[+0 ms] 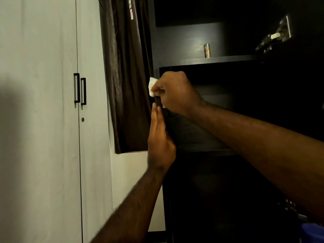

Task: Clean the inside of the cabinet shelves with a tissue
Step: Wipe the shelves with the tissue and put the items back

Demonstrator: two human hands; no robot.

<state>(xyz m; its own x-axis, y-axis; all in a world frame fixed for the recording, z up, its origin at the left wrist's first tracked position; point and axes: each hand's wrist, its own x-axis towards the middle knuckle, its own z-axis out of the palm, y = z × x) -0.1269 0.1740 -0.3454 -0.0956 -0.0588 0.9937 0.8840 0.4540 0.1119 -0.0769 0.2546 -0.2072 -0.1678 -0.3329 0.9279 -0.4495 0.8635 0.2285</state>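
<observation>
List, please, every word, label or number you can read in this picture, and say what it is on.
No text here can be read.
On the white tags on the dark curtain: print too blurred to read.
On the small can on the cabinet shelf: label too dim to read.

Brown curtain (126, 76) hangs beside white wardrobe (43, 128) — black handles (76, 88).
</observation>
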